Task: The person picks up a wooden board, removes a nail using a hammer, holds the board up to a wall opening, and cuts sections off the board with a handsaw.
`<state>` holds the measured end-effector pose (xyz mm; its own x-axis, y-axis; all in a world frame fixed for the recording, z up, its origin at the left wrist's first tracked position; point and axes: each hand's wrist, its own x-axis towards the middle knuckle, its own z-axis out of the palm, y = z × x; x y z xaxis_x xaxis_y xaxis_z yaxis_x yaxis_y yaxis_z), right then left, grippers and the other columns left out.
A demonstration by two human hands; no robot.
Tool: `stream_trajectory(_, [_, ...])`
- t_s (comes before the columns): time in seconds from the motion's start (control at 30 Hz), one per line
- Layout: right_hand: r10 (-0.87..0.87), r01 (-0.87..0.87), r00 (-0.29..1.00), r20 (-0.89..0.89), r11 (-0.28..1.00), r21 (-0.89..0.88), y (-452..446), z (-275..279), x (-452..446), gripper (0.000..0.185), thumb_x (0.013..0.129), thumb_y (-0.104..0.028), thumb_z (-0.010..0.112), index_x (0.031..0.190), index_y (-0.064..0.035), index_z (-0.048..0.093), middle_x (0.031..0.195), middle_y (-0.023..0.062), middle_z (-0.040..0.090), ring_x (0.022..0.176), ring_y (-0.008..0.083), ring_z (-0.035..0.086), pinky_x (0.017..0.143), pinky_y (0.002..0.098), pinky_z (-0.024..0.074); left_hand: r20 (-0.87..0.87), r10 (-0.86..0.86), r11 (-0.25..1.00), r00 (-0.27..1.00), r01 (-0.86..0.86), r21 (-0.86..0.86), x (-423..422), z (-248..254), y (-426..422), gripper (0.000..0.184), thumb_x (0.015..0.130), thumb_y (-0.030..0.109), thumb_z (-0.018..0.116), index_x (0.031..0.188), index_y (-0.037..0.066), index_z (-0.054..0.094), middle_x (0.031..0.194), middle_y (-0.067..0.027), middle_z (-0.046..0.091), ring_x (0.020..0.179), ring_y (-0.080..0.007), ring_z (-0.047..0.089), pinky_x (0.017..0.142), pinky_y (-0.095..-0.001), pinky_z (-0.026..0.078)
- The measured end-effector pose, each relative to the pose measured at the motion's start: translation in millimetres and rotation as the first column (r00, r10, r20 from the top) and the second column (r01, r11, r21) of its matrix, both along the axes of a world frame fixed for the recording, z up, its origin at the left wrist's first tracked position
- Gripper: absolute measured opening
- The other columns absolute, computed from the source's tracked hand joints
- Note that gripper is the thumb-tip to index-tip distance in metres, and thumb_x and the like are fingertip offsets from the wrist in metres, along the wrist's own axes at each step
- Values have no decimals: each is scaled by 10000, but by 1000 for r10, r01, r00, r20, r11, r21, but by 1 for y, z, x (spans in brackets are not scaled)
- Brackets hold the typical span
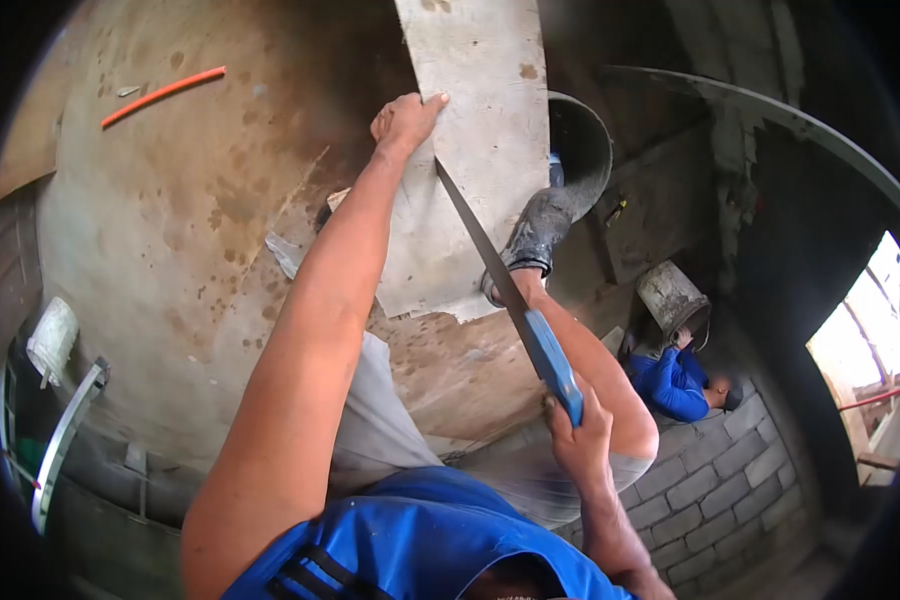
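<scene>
Right hand [578, 432] clamped round blue handle of saw [510, 292]; long, dull metal blade slants over pale, flat board [488, 120], stained, ragged at near end. Left hand [407, 124] grips board's left edge. Grimy boot [536, 228] at right edge.

Holds a blue-handled grey handsaw [509, 290] in the right hand [582, 430] over a pale, flat wooden board [485, 110], gripping the board's edge with the left hand [407, 122].
</scene>
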<state>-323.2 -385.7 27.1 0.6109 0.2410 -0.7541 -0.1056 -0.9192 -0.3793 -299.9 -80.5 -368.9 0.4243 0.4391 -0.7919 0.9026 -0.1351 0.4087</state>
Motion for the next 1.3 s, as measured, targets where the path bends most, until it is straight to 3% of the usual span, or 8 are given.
stream_trajectory(0.2, [28, -28, 1000, -11, 1000, -7, 46, -159, -7, 274, 942, -147, 605, 1204, -73, 633, 955, 235, 673, 897, 397, 690, 767, 431, 533, -38, -37, 994, 999, 41, 103, 11, 16, -2, 702, 904, 678, 531, 1102, 39, 746, 1129, -208, 719, 1108, -363, 668, 937, -462, 498])
stream_trajectory(0.43, [31, -31, 999, -21, 999, 10, -3, -2, -16, 321, 907, -113, 634, 1226, -75, 633, 945, 216, 691, 894, 405, 690, 779, 421, 544, -14, -44, 992, 999, 45, 114, 3, 12, -7, 697, 896, 682, 539, 1043, 36, 756, 1100, -214, 725, 1097, -373, 671, 919, -472, 504])
stream_trajectory(0.6, [222, -220, 975, 13, 971, -89, 81, -219, 9, 342, 956, -260, 591, 1248, -83, 604, 847, 241, 685, 800, 433, 680, 719, 485, 542, 35, -37, 970, 999, 28, 241, 0, 3, -6, 680, 896, 686, 537, 1063, 61, 748, 1106, -208, 722, 1098, -368, 670, 921, -473, 504])
stream_trajectory(0.87, [78, -82, 994, 77, 996, 41, 6, -23, -10, 326, 909, -138, 643, 1224, -52, 630, 851, 227, 686, 795, 418, 692, 699, 445, 546, 34, -94, 992, 995, 90, 84, 1, 18, 1, 732, 910, 691, 514, 1015, 3, 741, 1064, -240, 720, 1077, -374, 675, 911, -479, 501])
stream_trajectory(1.03, [162, -159, 976, 147, 987, -26, 50, -206, 4, 297, 929, -223, 647, 1179, -62, 645, 843, 211, 708, 811, 382, 710, 718, 449, 552, 10, -102, 970, 995, 97, 225, -3, 25, -16, 665, 804, 619, 690, 1072, 13, 736, 1003, -196, 745, 996, -344, 707, 890, -436, 527])
stream_trajectory(1.1, [258, -282, 919, 296, 959, 39, 39, -212, 7, 316, 928, -247, 651, 1179, -55, 641, 863, 218, 709, 823, 398, 704, 727, 450, 553, 23, -175, 942, 984, 160, 294, 5, 21, -13, 679, 750, 589, 757, 1086, 1, 721, 998, -196, 747, 979, -339, 714, 889, -426, 532])
stream_trajectory(1.17, [38, -37, 997, 71, 999, -4, 49, -195, 9, 352, 917, -259, 663, 1201, -55, 628, 894, 247, 706, 858, 413, 703, 779, 461, 552, 14, -237, 941, 971, 226, 251, 4, 28, -33, 698, 652, 493, 845, 1098, -15, 675, 1003, -205, 743, 977, -323, 719, 885, -411, 542])
stream_trajectory(1.3, [115, -115, 992, -44, 993, 2, 109, -175, 33, 327, 934, -212, 603, 1207, -32, 603, 982, 294, 685, 952, 481, 659, 838, 496, 527, 15, -182, 970, 983, 178, 163, 3, 31, -11, 805, 544, 483, 912, 1138, 12, 641, 1059, -182, 738, 1013, -312, 714, 896, -384, 547])
